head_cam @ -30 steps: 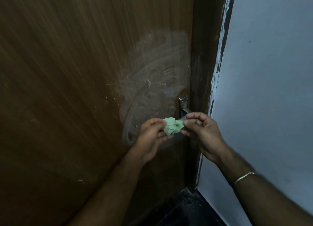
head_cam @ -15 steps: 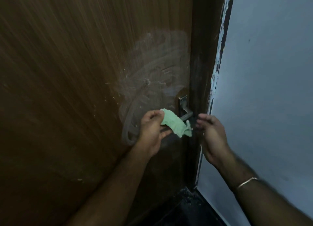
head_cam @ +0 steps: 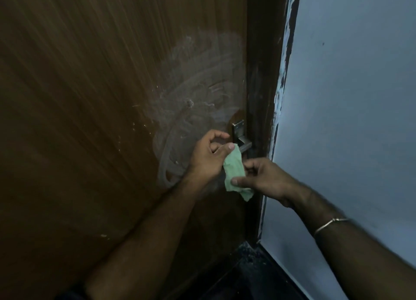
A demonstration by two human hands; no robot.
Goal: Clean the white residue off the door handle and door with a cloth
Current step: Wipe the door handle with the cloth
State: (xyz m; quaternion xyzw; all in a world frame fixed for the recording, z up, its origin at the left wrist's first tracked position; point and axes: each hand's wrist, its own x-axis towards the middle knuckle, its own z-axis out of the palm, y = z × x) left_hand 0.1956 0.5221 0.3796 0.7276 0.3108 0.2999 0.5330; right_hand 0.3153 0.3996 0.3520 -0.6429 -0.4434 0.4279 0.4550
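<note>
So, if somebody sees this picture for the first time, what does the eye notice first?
Probably the green cloth, bright in the dim scene, held between the left hand and right hand just below the metal door handle. Next, the swirled white residue on the brown door, left of and above the handle.

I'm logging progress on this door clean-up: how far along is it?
Done: nothing obvious; white residue swirls widely over the wooden door. In hand: the left hand and right hand both hold the green cloth, stretched just below the metal door handle. Left: wiping the handle and the smeared patch.
</note>
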